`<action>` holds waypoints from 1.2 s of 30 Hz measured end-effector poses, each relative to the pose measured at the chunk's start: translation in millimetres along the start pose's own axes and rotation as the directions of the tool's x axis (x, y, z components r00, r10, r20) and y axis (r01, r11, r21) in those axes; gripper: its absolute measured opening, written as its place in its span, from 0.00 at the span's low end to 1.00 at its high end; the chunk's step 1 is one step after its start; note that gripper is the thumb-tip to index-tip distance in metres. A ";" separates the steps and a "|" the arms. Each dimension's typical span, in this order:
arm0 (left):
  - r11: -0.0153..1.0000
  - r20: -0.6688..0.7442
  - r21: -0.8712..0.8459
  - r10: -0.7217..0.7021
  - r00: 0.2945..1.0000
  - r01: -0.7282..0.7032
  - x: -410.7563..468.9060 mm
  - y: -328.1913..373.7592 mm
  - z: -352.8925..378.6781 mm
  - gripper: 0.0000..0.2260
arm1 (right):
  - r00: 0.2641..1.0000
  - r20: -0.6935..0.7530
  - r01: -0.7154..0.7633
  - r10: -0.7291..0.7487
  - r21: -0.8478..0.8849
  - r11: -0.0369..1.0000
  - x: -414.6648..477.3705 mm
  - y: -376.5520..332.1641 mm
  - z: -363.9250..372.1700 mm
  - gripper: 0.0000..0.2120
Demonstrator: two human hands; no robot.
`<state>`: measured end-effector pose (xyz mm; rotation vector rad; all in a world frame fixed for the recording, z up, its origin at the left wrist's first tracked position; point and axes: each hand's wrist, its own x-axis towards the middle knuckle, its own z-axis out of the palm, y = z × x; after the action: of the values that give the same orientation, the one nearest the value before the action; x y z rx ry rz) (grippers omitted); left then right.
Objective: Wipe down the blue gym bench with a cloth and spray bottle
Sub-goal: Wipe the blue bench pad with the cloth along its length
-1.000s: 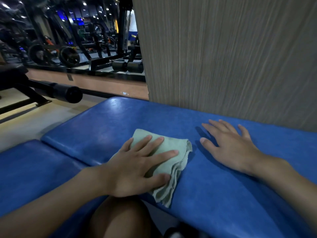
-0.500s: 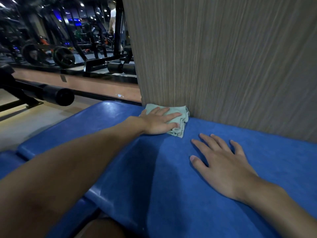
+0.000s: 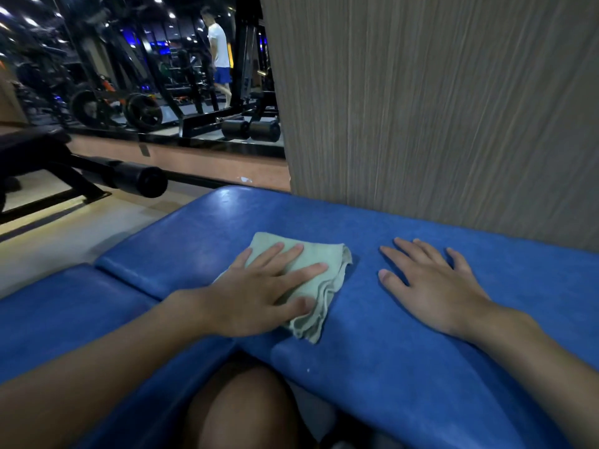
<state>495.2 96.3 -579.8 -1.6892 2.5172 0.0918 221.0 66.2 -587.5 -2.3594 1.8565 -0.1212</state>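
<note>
The blue padded gym bench (image 3: pixel 405 367) fills the lower half of the view, with a seam between two pads at the left. A folded pale green cloth (image 3: pixel 319 254) lies on the pad near its front edge. My left hand (image 3: pixel 259 293) presses flat on the cloth with fingers spread and straight. To the right, apart from the cloth, my right hand (image 3: pixel 431 286) rests flat on the bare blue pad, fingers straight. No spray bottle shows in the view.
A grey wood-grain panel (image 3: pixel 437 108) rises right behind the bench. A black roller bar (image 3: pixel 139 180) and frame stand on the floor at left. Weight machines and a standing person (image 3: pixel 218 56) appear farther back. My knee (image 3: pixel 243 413) shows under the front edge.
My left hand has drawn the cloth back from the foot of the wood panel toward the pad's front edge. My right hand has stayed flat on the pad.
</note>
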 end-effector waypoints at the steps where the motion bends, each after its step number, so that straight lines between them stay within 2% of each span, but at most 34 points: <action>1: 1.000 0.010 0.004 -0.002 1.000 0.002 -11.2 0.5 0.9 0.30 | 1.000 0.000 -0.002 0.002 -0.003 1.000 0.0 0.0 0.0 0.29; 4: 0.999 0.040 -0.035 0.021 0.999 -0.020 -28.0 -3.4 -3.3 0.28 | 1.000 -0.004 -0.005 0.005 -0.011 1.000 0.8 -0.4 0.1 0.30; 6: 0.995 -0.060 -0.092 0.029 0.998 -0.035 -20.7 -11.8 -10.4 0.27 | 1.000 -0.005 -0.006 0.006 -0.006 1.000 1.1 -0.4 0.1 0.30; 8: 0.999 -0.147 -0.026 0.028 0.989 -0.032 -1.6 -20.2 -15.1 0.27 | 1.000 -0.006 -0.004 0.004 -0.004 1.000 1.4 0.2 0.6 0.30; 10: 0.999 -0.129 -0.006 0.042 0.991 -0.043 20.2 -23.4 -19.8 0.28 | 1.000 -0.011 -0.004 0.004 -0.002 1.000 1.5 0.8 0.4 0.30; 12: 0.997 -0.087 -0.069 0.040 0.995 -0.046 37.2 -26.4 -25.5 0.26 | 1.000 -0.015 -0.003 0.003 0.001 1.000 1.5 0.6 0.2 0.29; 16: 0.976 -0.101 -0.152 0.139 0.985 -0.154 52.7 -34.4 -42.5 0.09 | 1.000 -0.024 0.001 -0.001 0.010 1.000 2.6 1.3 0.9 0.29; 18: 0.958 -0.178 -0.176 0.196 0.964 -0.228 57.0 -36.5 -52.9 0.05 | 1.000 -0.027 0.001 -0.001 0.014 1.000 3.2 2.3 1.6 0.29; 20: 0.949 -0.321 -0.155 0.214 0.922 -0.274 60.4 -40.5 -69.7 0.06 | 0.999 -0.033 0.005 -0.005 0.014 1.000 3.4 2.8 2.0 0.29; 23: 0.956 -0.486 -0.096 0.198 0.851 -0.278 52.5 -44.0 -108.8 0.11 | 0.999 -0.044 0.017 -0.017 0.008 1.000 3.1 2.8 1.9 0.30; 26: 0.964 -0.558 0.051 0.243 0.794 -0.259 38.8 -44.5 -134.2 0.09 | 0.998 -0.053 0.022 -0.022 0.013 1.000 3.3 2.8 2.0 0.29; 27: 0.962 -0.543 0.060 0.256 0.800 -0.267 32.4 -42.9 -136.3 0.08 | 0.998 -0.056 0.022 -0.021 0.014 1.000 3.4 2.5 2.4 0.29; 29: 0.961 -0.391 -0.018 0.247 0.887 -0.276 18.1 -37.0 -134.1 0.08 | 0.998 -0.056 0.015 -0.014 0.017 1.000 3.5 2.6 3.3 0.29; 31: 0.977 -0.065 -0.100 0.184 0.981 -0.190 5.8 -32.0 -122.5 0.09 | 0.999 -0.048 0.008 -0.007 0.019 1.000 3.4 2.7 4.0 0.29; 32: 0.985 0.081 -0.122 0.130 0.988 -0.120 1.7 -30.8 -113.6 0.08 | 0.999 -0.045 0.006 -0.005 0.020 1.000 3.3 2.9 4.2 0.29; 33: 0.986 0.131 -0.146 0.099 0.986 -0.080 0.0 -31.0 -102.6 0.07 | 0.999 -0.044 0.007 -0.006 0.020 1.000 3.2 3.0 4.0 0.29; 35: 0.978 -0.011 -0.197 0.071 0.997 -0.072 2.0 -30.6 -79.0 0.09 | 0.999 -0.041 0.009 -0.008 0.019 1.000 2.8 3.1 3.8 0.29; 36: 0.979 -0.100 -0.200 0.032 0.994 -0.051 4.5 -31.1 -66.7 0.14 | 0.999 -0.038 0.010 -0.010 0.020 1.000 2.6 3.2 3.8 0.29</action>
<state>518.5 72.9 -513.9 -1.7516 2.6961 0.2855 219.0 63.2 -591.9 -2.3697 1.8516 -0.1864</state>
